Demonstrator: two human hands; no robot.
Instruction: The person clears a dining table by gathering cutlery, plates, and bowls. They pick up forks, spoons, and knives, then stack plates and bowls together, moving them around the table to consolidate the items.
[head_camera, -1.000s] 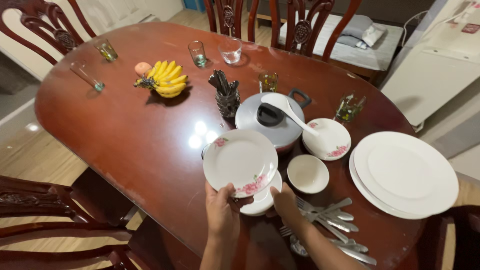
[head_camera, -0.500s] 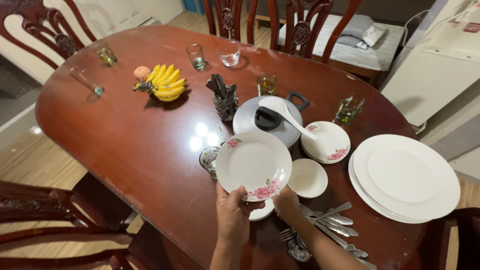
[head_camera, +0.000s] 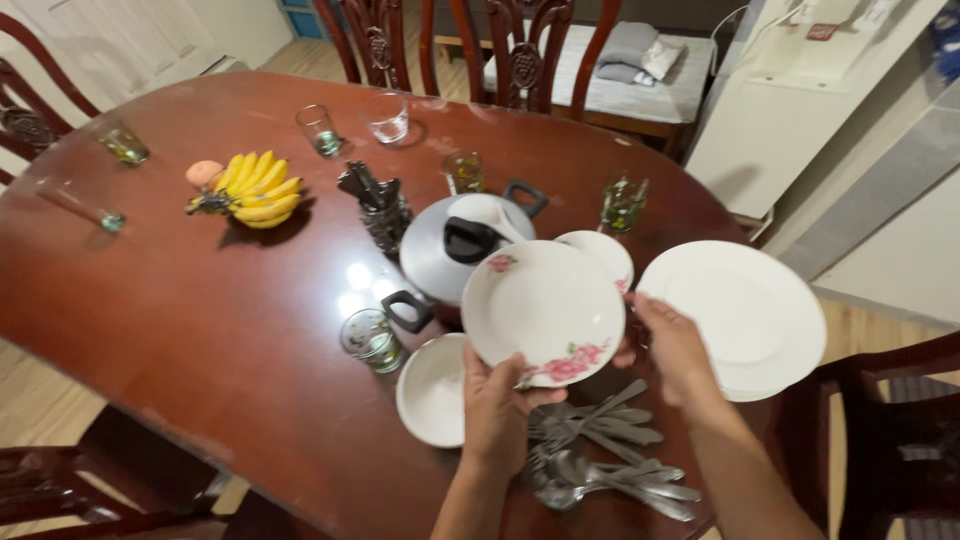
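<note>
The left hand (head_camera: 500, 395) grips the bottom edge of a white plate (head_camera: 543, 310), holding it above the surface (head_camera: 220, 320). The plate is round with pink flowers. The right hand (head_camera: 672, 345), fingers loosely bent, touches its right edge.

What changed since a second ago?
The left hand carried the flowered plate rightward, off the stack, toward the big plates. The right hand left the stack and now touches the plate's right rim. Pot, bananas, glasses and forks stayed put.
</note>
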